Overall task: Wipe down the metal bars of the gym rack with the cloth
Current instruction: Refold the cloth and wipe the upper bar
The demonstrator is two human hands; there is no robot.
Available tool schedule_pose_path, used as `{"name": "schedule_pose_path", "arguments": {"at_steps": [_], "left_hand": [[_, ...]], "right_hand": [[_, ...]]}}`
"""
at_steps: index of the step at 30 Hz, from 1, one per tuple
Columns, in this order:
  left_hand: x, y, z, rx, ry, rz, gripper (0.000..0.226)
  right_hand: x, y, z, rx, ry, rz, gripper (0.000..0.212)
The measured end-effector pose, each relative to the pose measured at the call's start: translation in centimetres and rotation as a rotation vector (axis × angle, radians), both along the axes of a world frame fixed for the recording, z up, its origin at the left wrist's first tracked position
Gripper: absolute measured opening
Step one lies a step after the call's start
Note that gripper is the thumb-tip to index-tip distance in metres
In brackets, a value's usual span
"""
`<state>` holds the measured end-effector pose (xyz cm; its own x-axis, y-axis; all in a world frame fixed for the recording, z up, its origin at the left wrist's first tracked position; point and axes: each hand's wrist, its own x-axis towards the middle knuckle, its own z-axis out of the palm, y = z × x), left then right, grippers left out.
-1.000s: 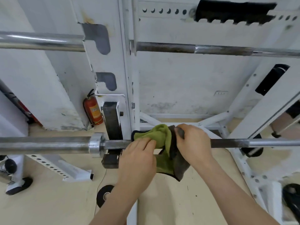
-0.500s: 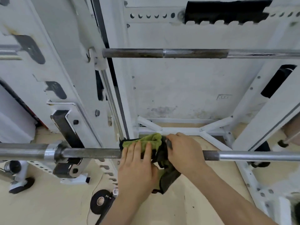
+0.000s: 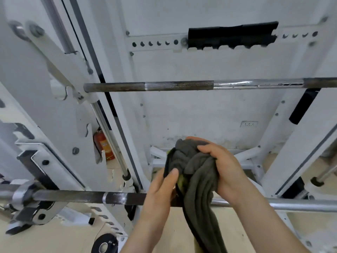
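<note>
You are lifting the cloth point(image 3: 193, 172) off the lower bar point(image 3: 82, 197) it was wrapping a moment ago, your right hand point(image 3: 226, 167) curling its fingers around the bunched top, your left hand point(image 3: 162, 190) pinching its edge, so probably you are refolding it for more wiping.

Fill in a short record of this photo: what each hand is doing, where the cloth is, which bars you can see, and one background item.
right hand: grips the bunched top of the cloth
left hand: holds the cloth's side, thumb on it
cloth: grey, a little green showing, hangs down past the lower bar; contact unclear
bars: lower bar and upper bar, both horizontal
background: red fire extinguisher by the wall
</note>
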<state>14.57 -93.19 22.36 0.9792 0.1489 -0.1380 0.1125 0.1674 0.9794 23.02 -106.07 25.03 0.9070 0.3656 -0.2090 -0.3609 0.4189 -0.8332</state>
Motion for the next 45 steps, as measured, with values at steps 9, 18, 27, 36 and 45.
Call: {"name": "schedule_pose_path", "arguments": {"at_steps": [9, 18, 27, 36, 45], "left_hand": [[3.9, 2.5, 6.9, -0.225, -0.167, 0.31, 0.031], [6.6, -1.0, 14.4, -0.336, -0.058, -0.227, 0.025], [12.8, -6.1, 15.1, -0.286, -0.05, -0.248, 0.031], [20.3, -8.0, 11.1, -0.037, -0.119, 0.22, 0.031], [23.6, -9.4, 10.1, 0.671, -0.345, 0.56, 0.022]], "right_hand": [[-0.1, 0.7, 4.4, 0.075, -0.287, -0.071, 0.06], [2.0, -3.5, 9.8, -0.279, -0.722, 0.037, 0.063], [5.1, -10.7, 7.2, -0.33, -0.578, 0.244, 0.041], [11.1, -17.4, 6.7, -0.628, -0.571, -0.219, 0.016], [19.0, -13.4, 8.4, -1.209, -1.281, -0.439, 0.014]]}}
